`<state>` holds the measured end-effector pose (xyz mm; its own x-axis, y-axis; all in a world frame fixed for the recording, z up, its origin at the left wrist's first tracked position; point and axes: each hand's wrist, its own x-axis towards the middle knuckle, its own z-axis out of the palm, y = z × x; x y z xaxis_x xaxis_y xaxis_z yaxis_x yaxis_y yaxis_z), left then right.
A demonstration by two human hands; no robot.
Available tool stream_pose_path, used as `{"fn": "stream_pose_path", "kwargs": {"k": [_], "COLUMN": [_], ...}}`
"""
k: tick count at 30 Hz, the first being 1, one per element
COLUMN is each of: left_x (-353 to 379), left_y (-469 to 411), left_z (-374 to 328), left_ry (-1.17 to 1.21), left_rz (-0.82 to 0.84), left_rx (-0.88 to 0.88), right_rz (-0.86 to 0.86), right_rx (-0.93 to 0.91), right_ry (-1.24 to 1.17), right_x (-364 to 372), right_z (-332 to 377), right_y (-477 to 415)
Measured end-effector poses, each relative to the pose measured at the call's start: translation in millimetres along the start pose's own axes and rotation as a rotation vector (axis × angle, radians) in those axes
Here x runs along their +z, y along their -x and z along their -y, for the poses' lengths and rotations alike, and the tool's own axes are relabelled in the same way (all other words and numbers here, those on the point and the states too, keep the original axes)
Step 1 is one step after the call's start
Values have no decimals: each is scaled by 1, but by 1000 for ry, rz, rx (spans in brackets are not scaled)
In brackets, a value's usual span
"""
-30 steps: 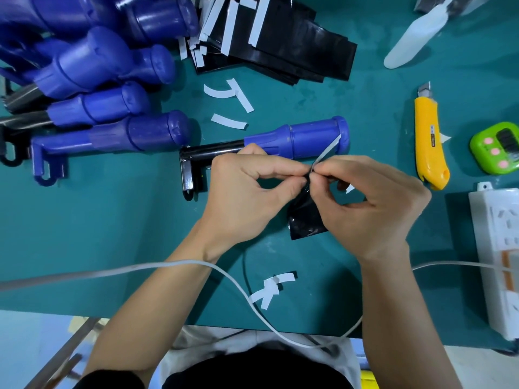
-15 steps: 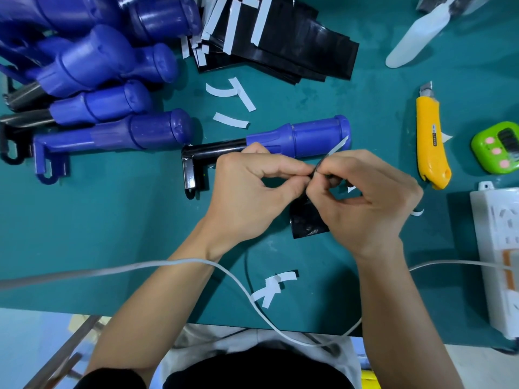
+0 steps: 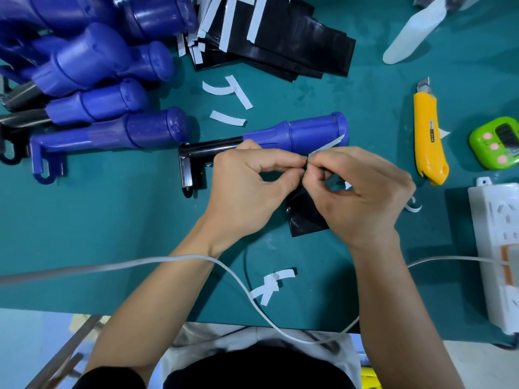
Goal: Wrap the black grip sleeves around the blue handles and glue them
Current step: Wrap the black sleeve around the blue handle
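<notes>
A black grip sleeve hangs between my two hands just above the green table. My left hand pinches its upper edge with thumb and forefinger. My right hand pinches the white backing strip, which sticks up and to the right from the sleeve's edge. Behind my hands lies one blue handle on a black metal bar. A stack of black sleeves with white strips sits at the back centre. Several more blue handles are piled at the back left.
A yellow utility knife, a green timer and a white power strip lie on the right. A white spatula lies at the back right. Peeled white strips litter the mat. A white cable crosses my forearms.
Both hands stay pinched together at the sleeve's edge. The white strip's free end has shifted slightly; the sleeve and the handle have barely moved.
</notes>
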<state>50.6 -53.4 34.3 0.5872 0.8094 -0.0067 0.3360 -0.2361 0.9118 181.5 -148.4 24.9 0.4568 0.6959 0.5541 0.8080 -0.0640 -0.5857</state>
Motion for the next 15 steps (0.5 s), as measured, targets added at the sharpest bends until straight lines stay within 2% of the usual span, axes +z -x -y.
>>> {"fn": "stream_pose_path", "kwargs": {"k": [7, 15], "left_x": [0, -1], "left_y": [0, 1], "left_z": [0, -1], "left_ry": [-26, -11], "left_rz": [-3, 10], "left_rx": [44, 10], "right_rz": [32, 52], "right_rx": [15, 40], "right_ry": [-26, -73], "right_x": [2, 0], "right_z": [0, 2], "right_y": [0, -2]}}
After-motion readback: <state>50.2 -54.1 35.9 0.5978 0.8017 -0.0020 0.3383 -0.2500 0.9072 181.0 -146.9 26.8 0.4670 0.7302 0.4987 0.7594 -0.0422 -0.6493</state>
